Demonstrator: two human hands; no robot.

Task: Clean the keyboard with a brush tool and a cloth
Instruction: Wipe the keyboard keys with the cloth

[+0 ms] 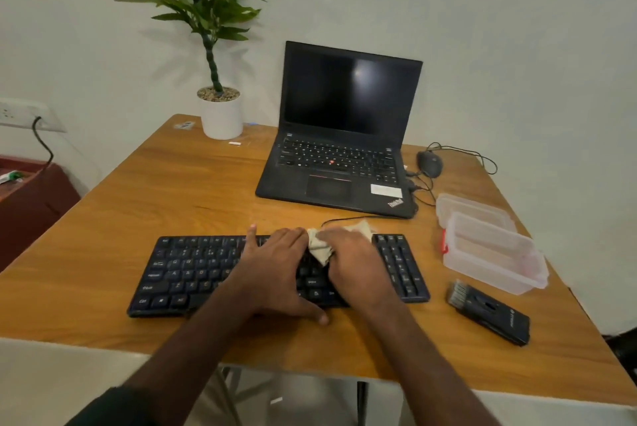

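Right hand [358, 270] fingers press cloth [319, 246] on keyboard [193, 274]; left hand [275, 270] flat

Both my forearms reach forward and converge, bare from about the elbow down. My left hand [275, 270] lies flat, palm down, fingers straight and spread, thumb stretched toward me. My right hand [355, 267] sits just beside it, knuckles up, its fingers seemingly curled around the cloth [319, 246], though they're mostly hidden. The 2 hands nearly touch.
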